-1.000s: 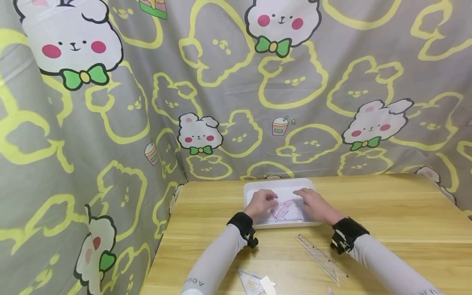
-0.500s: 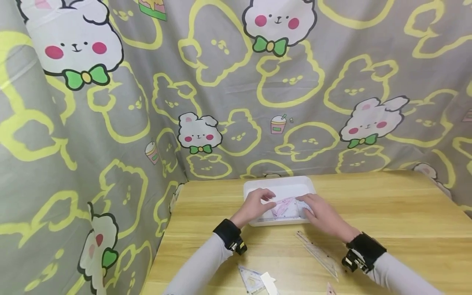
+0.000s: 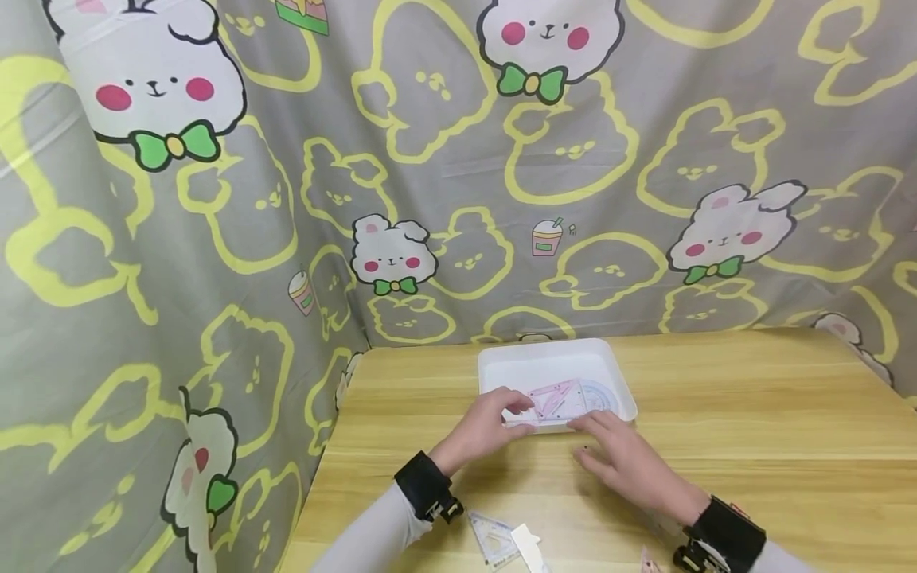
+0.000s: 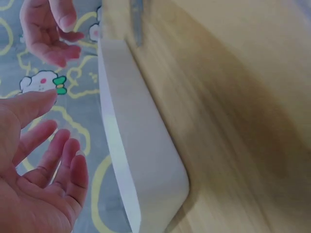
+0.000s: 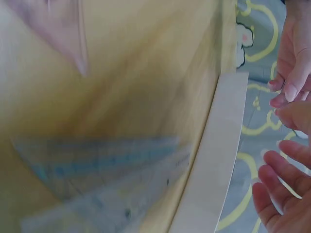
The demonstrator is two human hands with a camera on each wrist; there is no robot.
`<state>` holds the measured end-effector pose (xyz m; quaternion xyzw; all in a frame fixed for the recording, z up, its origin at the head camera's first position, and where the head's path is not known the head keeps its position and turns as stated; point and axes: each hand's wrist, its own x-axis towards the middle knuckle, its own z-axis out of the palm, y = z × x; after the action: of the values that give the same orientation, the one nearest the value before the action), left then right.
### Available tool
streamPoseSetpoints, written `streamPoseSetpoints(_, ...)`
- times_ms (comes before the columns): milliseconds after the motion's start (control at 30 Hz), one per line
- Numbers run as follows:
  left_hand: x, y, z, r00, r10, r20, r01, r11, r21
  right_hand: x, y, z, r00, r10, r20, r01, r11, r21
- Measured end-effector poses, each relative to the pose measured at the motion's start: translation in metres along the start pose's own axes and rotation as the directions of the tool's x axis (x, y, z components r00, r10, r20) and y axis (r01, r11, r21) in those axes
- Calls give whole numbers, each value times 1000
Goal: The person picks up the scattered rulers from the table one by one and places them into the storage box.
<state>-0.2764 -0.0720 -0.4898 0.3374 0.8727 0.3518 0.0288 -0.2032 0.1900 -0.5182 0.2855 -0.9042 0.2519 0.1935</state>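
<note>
left hand and right hand, fingers loosely open, at the near rim of a white rectangular tray; inside lie a pink plastic set square and pale-blue semicircular protractor.

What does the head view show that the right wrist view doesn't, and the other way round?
Only the head view: inside the tray, with pink drawing tools and a bluish protractor; also a white piece overlapping a clear triangle.
Mainly the right wrist view: blurred clear rulers beside the tray, largely hidden in the head view.
Both: left hand, right hand, tray, table, curtain.
</note>
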Motion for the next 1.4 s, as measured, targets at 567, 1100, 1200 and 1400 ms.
streamPoseSetpoints(567,-63,-7,7,952,-59,301,-51,937,344,-23,-51,27,986,21,166,-23,1000,8)
streamPoseSetpoints(1100,-102,-3,12,942,-53,332,-99,899,426,2,-90,71,914,1,406,-50,992,112)
streamPoseSetpoints(1200,-107,-5,14,945,-72,318,-64,915,397,3,-94,73,913,-7,409,-45,992,116)
streamPoseSetpoints(1400,-110,-10,17,952,-66,298,-50,930,365,5,-95,76,921,-28,390,-42,985,170)
